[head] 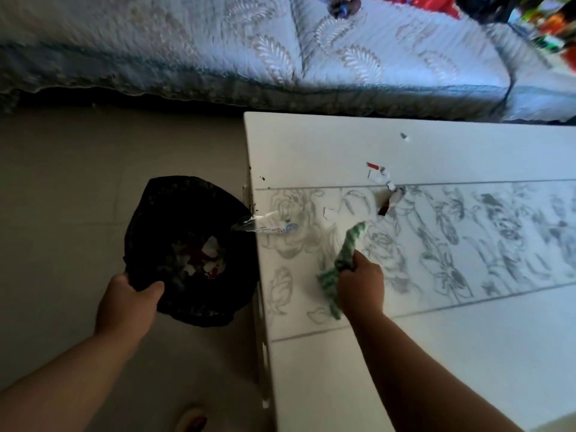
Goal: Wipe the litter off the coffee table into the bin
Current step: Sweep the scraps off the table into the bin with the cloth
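Observation:
A white coffee table [436, 353] with a grey flower pattern fills the right side. My right hand [361, 282] grips a green-and-white cloth [346, 254] on the table near its left end. A clear plastic wrapper [268, 224] hangs over the table's left edge above the bin. Small torn paper scraps [378, 174] and a dark red piece [385, 207] lie beyond the cloth. My left hand [131, 297] holds the near rim of a bin lined with a black bag [190, 251], which stands on the floor against the table's left edge with litter inside.
A sofa with a pale blue quilted cover [249, 51] runs along the far side, close to the table's back edge. Colourful items [554, 23] sit at the top right. Beige floor [62, 182] lies left of the bin. A foot [193, 420] shows at the bottom.

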`<action>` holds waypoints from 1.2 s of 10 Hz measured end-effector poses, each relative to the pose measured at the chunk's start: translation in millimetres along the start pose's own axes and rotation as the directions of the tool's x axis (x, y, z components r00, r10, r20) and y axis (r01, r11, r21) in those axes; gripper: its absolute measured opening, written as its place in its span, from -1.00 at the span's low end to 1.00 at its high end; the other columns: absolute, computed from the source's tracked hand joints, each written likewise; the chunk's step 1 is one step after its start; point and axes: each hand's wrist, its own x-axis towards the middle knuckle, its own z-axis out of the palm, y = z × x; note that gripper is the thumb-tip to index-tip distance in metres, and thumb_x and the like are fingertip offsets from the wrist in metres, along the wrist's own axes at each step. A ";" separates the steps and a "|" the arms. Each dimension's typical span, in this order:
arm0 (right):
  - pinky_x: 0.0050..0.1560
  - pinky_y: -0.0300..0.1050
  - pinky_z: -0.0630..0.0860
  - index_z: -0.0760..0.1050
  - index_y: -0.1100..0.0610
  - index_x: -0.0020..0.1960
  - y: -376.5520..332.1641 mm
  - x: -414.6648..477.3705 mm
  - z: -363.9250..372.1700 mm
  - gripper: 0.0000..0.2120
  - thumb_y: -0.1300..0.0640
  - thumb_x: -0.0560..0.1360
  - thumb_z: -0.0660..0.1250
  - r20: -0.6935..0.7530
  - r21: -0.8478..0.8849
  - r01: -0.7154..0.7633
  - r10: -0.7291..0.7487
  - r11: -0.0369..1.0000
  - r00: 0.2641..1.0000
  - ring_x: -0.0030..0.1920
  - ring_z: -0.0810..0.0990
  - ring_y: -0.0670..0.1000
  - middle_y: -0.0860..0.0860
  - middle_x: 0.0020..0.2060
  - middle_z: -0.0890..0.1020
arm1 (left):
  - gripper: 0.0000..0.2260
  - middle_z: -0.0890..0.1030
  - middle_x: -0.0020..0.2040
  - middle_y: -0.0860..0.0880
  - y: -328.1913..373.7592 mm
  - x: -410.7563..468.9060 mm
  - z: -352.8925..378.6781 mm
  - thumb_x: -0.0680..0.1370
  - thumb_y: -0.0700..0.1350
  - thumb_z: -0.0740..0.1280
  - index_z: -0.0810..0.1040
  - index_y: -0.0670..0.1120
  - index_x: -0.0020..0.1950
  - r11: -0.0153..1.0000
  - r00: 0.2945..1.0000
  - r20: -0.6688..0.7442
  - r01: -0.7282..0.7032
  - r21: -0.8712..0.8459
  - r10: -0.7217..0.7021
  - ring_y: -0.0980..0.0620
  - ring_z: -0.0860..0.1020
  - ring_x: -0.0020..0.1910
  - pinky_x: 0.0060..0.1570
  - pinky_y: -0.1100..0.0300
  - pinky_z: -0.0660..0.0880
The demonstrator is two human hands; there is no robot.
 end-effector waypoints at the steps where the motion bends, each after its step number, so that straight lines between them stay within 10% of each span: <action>1: -0.02 0.02 0.52 0.56 0.12 0.05 25.8 22.0 -23.6 -0.64 0.31 0.31 0.18 -0.143 0.036 -0.149 0.153 0.988 0.978 -0.08 0.57 0.26 0.24 -0.09 0.59 | -0.69 0.57 -0.09 -0.17 8.2 6.7 6.3 0.49 -0.08 0.40 0.53 -0.21 0.16 1.000 0.999 -0.035 -0.002 -0.008 0.002 -0.13 0.47 -0.24 -0.29 0.08 0.35; 6: 0.20 0.10 0.38 0.37 0.25 0.28 69.3 169.1 -99.5 -0.64 0.25 0.49 0.17 -0.211 -0.105 -0.382 0.354 0.918 0.911 0.17 0.42 0.32 0.32 0.19 0.43 | -0.74 0.58 -0.29 -0.14 -2.7 34.9 38.2 0.34 0.03 0.40 0.55 -0.08 -0.06 1.000 0.993 -0.114 0.017 0.006 -0.016 -0.22 0.60 -0.31 -0.24 -0.20 0.58; 11: 0.06 -0.02 0.51 0.55 -0.05 0.12 -4.9 265.5 -95.1 -0.54 0.14 0.25 0.18 0.043 -0.182 0.096 -0.090 0.979 0.995 0.01 0.55 0.27 0.21 0.01 0.56 | -0.62 0.61 0.15 -0.19 -77.2 98.7 66.6 0.50 0.01 0.39 0.47 -0.01 0.28 0.982 0.981 0.021 0.191 -0.003 -0.191 -0.26 0.62 0.07 0.08 -0.28 0.54; 12: 0.00 -0.03 0.53 0.51 -0.07 0.21 -9.5 243.5 -74.0 -0.63 0.14 0.45 0.16 0.039 -0.089 0.064 -0.061 0.994 0.997 -0.05 0.54 0.18 0.14 0.00 0.53 | -0.64 0.61 0.14 -0.21 -60.3 82.7 61.9 0.50 -0.03 0.39 0.48 -0.04 0.27 0.983 0.982 0.025 0.186 -0.003 -0.186 -0.27 0.62 0.05 0.07 -0.28 0.54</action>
